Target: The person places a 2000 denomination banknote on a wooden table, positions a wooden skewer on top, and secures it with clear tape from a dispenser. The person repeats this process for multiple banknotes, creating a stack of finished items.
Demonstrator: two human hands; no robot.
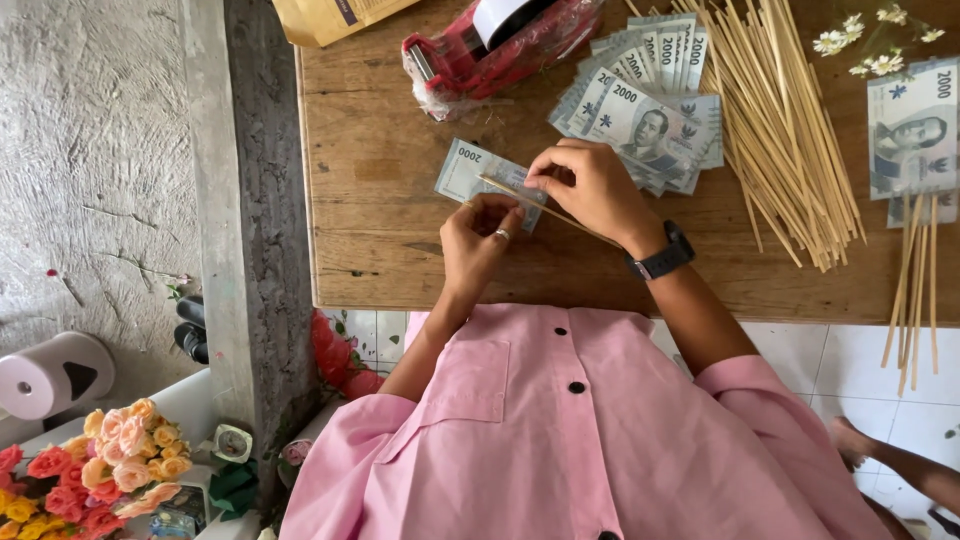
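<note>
A grey banknote point(463, 170) lies flat on the wooden table point(380, 250). A thin wooden stick point(560, 213) lies slanted across it. My right hand point(590, 185), with a black watch on the wrist, pinches the stick's far end against the note. My left hand point(478, 240), wearing a ring, presses on the note's near edge and the stick. Both pink sleeves show below.
A fanned pile of grey banknotes point(645, 110) lies behind my hands, beside a large heap of wooden sticks point(785, 130). A red tape dispenser point(480, 50) stands at the back. More notes point(912, 130), small white flowers point(870, 40) and sticks lie at right. Artificial roses point(110, 465) sit lower left.
</note>
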